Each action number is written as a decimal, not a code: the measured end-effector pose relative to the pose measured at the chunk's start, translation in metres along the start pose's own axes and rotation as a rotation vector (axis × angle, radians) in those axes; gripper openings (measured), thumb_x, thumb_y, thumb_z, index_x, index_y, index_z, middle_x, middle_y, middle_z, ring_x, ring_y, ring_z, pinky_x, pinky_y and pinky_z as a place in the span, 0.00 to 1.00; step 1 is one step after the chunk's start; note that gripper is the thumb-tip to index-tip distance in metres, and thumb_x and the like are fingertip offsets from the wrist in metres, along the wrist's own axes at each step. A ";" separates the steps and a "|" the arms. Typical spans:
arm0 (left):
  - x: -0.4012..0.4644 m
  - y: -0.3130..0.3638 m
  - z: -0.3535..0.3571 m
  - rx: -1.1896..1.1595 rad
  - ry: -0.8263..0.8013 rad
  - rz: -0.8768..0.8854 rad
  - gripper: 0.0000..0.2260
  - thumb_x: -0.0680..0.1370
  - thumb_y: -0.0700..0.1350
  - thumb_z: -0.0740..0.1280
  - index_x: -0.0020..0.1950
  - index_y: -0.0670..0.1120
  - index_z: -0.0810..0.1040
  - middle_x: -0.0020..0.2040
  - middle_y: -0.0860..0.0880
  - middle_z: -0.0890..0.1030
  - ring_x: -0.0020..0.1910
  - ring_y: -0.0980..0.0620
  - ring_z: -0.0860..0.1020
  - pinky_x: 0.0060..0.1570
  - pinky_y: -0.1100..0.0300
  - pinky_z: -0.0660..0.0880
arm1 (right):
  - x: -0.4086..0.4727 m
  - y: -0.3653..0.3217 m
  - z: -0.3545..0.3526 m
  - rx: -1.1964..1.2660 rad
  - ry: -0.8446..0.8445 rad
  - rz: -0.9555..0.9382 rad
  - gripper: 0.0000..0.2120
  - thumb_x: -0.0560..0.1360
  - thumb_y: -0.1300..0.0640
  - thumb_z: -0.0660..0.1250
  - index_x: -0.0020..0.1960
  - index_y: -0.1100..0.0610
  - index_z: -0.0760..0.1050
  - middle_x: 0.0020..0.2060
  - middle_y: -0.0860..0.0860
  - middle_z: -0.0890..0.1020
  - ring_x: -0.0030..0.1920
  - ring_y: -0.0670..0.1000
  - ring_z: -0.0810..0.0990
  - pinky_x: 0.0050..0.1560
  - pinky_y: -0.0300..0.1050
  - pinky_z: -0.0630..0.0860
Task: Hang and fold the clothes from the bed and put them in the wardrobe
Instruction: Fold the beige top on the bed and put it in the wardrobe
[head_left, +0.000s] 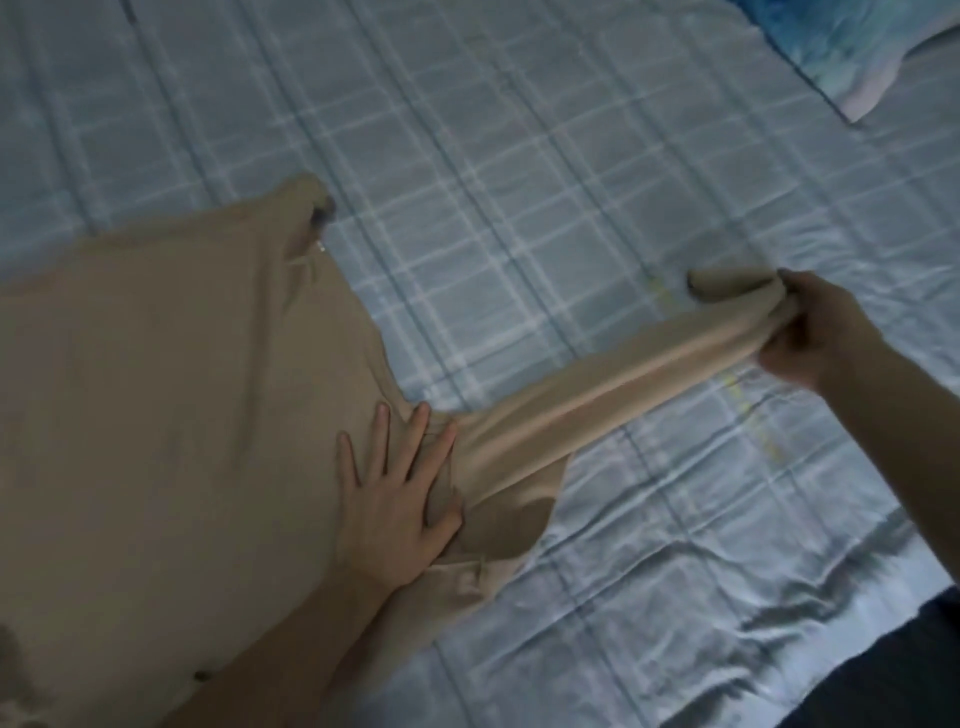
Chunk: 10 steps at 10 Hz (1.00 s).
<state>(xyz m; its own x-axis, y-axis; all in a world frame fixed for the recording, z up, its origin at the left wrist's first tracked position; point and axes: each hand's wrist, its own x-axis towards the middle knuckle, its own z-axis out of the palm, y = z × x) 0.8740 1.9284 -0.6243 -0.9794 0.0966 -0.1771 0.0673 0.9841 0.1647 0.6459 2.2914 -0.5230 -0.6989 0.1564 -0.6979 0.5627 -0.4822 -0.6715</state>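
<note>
A beige long-sleeved garment (156, 389) lies spread on the bed, filling the left half of the view. My left hand (397, 499) presses flat on it with fingers spread, right where the sleeve joins the body. The sleeve (597, 384) stretches taut to the right, lifted off the sheet. My right hand (826, 332) grips the bunched cuff end of that sleeve. A small button (201, 675) shows near the bottom left of the garment.
The bed is covered by a pale blue checked sheet (519, 156), wrinkled near the lower right. A blue patterned pillow (872, 47) lies at the top right corner. Dark clothing of mine (893, 670) shows at the bottom right edge.
</note>
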 end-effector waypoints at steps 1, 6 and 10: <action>-0.001 0.004 -0.005 -0.019 -0.035 -0.030 0.35 0.72 0.66 0.57 0.78 0.59 0.56 0.80 0.53 0.52 0.79 0.41 0.49 0.70 0.30 0.49 | -0.031 -0.009 0.023 0.097 -0.024 -0.210 0.43 0.53 0.58 0.83 0.67 0.62 0.74 0.53 0.54 0.84 0.52 0.51 0.84 0.46 0.45 0.81; -0.151 -0.119 -0.116 -2.210 -0.104 -0.692 0.36 0.65 0.61 0.76 0.69 0.46 0.76 0.64 0.42 0.79 0.58 0.46 0.81 0.49 0.52 0.80 | -0.281 0.307 0.165 -1.518 -1.282 -0.714 0.21 0.75 0.58 0.61 0.68 0.58 0.70 0.68 0.61 0.70 0.64 0.62 0.71 0.62 0.52 0.70; -0.212 -0.139 -0.060 -1.147 0.342 -1.076 0.04 0.77 0.47 0.69 0.47 0.48 0.79 0.44 0.48 0.82 0.43 0.49 0.80 0.44 0.51 0.76 | -0.170 0.225 0.069 -2.003 -0.464 -0.936 0.19 0.63 0.51 0.73 0.49 0.58 0.74 0.43 0.54 0.72 0.40 0.60 0.74 0.32 0.50 0.73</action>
<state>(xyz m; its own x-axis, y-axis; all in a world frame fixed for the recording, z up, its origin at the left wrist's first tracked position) 1.0613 1.7625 -0.5517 -0.4805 -0.7227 -0.4969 -0.6634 -0.0710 0.7448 0.8606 2.0970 -0.5379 -0.8023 -0.5421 -0.2498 -0.5094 0.8400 -0.1866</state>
